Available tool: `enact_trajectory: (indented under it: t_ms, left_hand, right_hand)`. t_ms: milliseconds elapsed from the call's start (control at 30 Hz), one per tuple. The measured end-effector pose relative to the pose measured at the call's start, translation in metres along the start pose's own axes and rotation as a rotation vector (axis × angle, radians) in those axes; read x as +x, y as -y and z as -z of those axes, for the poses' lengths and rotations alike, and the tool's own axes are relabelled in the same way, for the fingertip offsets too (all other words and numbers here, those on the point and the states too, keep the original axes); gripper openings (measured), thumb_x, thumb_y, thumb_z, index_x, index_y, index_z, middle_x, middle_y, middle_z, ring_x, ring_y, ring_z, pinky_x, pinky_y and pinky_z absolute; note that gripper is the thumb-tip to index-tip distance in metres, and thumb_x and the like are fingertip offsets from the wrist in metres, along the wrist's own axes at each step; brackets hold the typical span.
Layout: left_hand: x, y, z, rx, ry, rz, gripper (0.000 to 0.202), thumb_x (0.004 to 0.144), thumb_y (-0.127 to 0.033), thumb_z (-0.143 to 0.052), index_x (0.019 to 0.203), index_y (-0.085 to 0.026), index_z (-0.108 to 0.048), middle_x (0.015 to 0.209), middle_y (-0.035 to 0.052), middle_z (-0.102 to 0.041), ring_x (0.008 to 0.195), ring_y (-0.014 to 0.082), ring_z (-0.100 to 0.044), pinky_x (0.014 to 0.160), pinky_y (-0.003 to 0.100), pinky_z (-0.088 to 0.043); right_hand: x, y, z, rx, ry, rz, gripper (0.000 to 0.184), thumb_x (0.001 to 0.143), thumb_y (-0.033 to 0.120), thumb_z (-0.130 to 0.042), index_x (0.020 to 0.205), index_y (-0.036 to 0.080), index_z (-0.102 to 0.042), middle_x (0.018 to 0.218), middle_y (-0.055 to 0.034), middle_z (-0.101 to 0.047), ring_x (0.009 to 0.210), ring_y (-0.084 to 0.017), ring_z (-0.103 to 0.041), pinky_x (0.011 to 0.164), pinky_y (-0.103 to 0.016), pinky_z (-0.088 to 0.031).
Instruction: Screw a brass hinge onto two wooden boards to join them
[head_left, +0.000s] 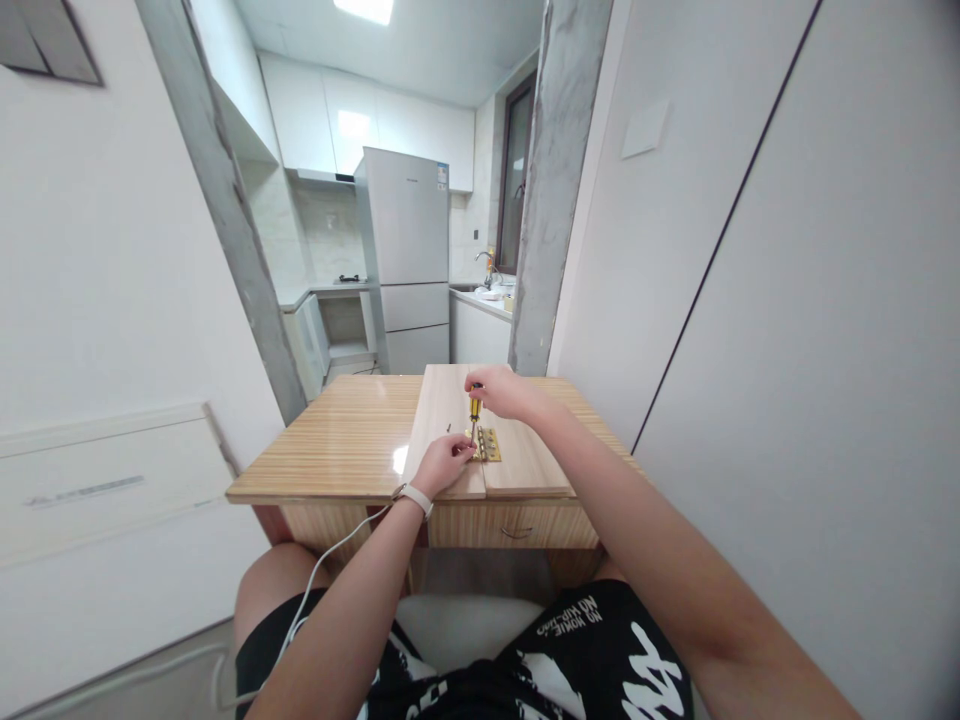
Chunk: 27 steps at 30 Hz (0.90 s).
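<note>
My right hand (501,390) is closed round the top of a yellow-handled screwdriver (475,408) held upright, tip down on a brass hinge (486,445). The hinge lies across the seam between two pale wooden boards (525,462) that rest on a wooden table (337,450). My left hand (442,462), a white band on its wrist, rests on the left board with fingers curled against the hinge's left edge, pinching at something I cannot make out. A small screw (448,428) lies on the board just left of the screwdriver.
The table has a drawer (514,527) facing my knees. A white cable (315,580) runs from my left wrist down past my thigh. Walls close in on both sides. Beyond the table a kitchen opens with a fridge (405,260) and counters.
</note>
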<state>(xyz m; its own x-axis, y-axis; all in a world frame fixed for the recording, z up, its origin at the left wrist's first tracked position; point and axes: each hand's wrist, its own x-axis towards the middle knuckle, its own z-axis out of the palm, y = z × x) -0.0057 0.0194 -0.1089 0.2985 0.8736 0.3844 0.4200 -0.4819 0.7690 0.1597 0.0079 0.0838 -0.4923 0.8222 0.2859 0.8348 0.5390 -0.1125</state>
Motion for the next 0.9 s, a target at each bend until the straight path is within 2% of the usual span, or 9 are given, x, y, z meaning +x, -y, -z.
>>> enact_trajectory:
  t_ms: [67, 167, 233, 333, 433, 500, 567, 700, 900]
  left_hand:
    - [0.0, 0.001, -0.001, 0.008, -0.006, 0.007, 0.018, 0.087, -0.03, -0.066, 0.094, -0.018, -0.078, 0.09, 0.006, -0.078, 0.08, 0.0179, -0.067, 0.074, 0.026, -0.047]
    - [0.001, 0.003, -0.002, 0.017, -0.012, -0.003, 0.019, 0.088, -0.032, -0.065, 0.093, -0.018, -0.078, 0.088, 0.0059, -0.077, 0.078, 0.0179, -0.066, 0.073, 0.027, -0.047]
    - [0.002, 0.004, -0.002, 0.014, -0.01, -0.014, 0.021, 0.09, -0.033, -0.064, 0.09, -0.018, -0.077, 0.088, 0.0059, -0.077, 0.079, 0.0181, -0.066, 0.074, 0.027, -0.047]
    - [0.002, 0.005, -0.003, 0.0, 0.0, -0.021, 0.023, 0.091, -0.034, -0.062, 0.089, -0.018, -0.077, 0.088, 0.0058, -0.077, 0.08, 0.0184, -0.066, 0.075, 0.027, -0.047]
    - [0.001, 0.004, -0.003, -0.001, 0.008, -0.023, 0.024, 0.091, -0.034, -0.061, 0.087, -0.018, -0.077, 0.087, 0.0057, -0.077, 0.08, 0.0184, -0.065, 0.075, 0.027, -0.046]
    - [0.001, 0.003, -0.002, 0.005, 0.008, -0.029, 0.024, 0.091, -0.034, -0.061, 0.086, -0.018, -0.078, 0.085, 0.0054, -0.076, 0.079, 0.0183, -0.065, 0.075, 0.027, -0.046]
    - [0.0, 0.002, -0.001, 0.011, 0.004, -0.032, 0.024, 0.09, -0.034, -0.062, 0.085, -0.017, -0.078, 0.083, 0.0053, -0.076, 0.078, 0.0184, -0.064, 0.074, 0.027, -0.046]
    - [0.0, 0.0, 0.0, -0.001, -0.005, -0.015, 0.019, 0.088, -0.03, -0.064, 0.087, -0.017, -0.077, 0.086, 0.006, -0.077, 0.079, 0.0185, -0.066, 0.074, 0.027, -0.047]
    - [0.001, 0.001, -0.001, -0.047, 0.002, 0.013, 0.017, 0.088, -0.027, -0.064, 0.094, -0.018, -0.077, 0.089, 0.006, -0.077, 0.081, 0.0184, -0.069, 0.076, 0.027, -0.05]
  right_hand:
    - [0.001, 0.002, -0.001, -0.057, -0.013, -0.025, 0.019, 0.099, 0.034, -0.064, 0.099, 0.02, -0.077, 0.101, -0.0084, -0.077, 0.094, -0.019, -0.068, 0.078, -0.024, -0.044]
    - [0.001, 0.002, -0.003, -0.131, -0.032, -0.072, 0.04, 0.097, 0.055, -0.062, 0.092, 0.018, -0.077, 0.096, -0.0125, -0.077, 0.092, -0.022, -0.069, 0.077, -0.026, -0.044]
    - [0.001, 0.001, -0.004, -0.163, -0.035, -0.105, 0.049, 0.096, 0.062, -0.06, 0.088, 0.018, -0.077, 0.093, -0.0143, -0.077, 0.091, -0.023, -0.069, 0.077, -0.027, -0.045]
    - [-0.001, 0.0, -0.002, -0.142, -0.059, -0.108, 0.039, 0.097, 0.054, -0.062, 0.095, 0.018, -0.077, 0.097, -0.0136, -0.077, 0.095, -0.023, -0.069, 0.08, -0.027, -0.045]
    - [-0.004, 0.001, 0.004, -0.006, -0.046, -0.039, 0.019, 0.099, 0.027, -0.063, 0.113, 0.021, -0.074, 0.11, -0.008, -0.076, 0.099, -0.018, -0.068, 0.083, -0.025, -0.046]
    - [-0.007, 0.001, 0.007, 0.071, 0.003, -0.008, 0.025, 0.096, 0.012, -0.059, 0.114, 0.022, -0.073, 0.112, -0.0054, -0.076, 0.096, -0.015, -0.068, 0.082, -0.023, -0.045]
    - [-0.007, 0.001, 0.01, 0.098, 0.032, 0.002, 0.027, 0.094, 0.007, -0.057, 0.109, 0.02, -0.075, 0.109, -0.0047, -0.076, 0.092, -0.014, -0.067, 0.079, -0.022, -0.045]
    - [-0.005, 0.001, 0.01, 0.088, 0.033, -0.017, 0.024, 0.094, 0.01, -0.059, 0.108, 0.02, -0.076, 0.103, -0.0043, -0.077, 0.087, -0.014, -0.068, 0.075, -0.022, -0.045]
    - [-0.002, -0.003, 0.008, -0.063, 0.023, -0.071, 0.016, 0.096, 0.028, -0.065, 0.102, 0.019, -0.077, 0.099, -0.0076, -0.078, 0.089, -0.018, -0.07, 0.073, -0.024, -0.044]
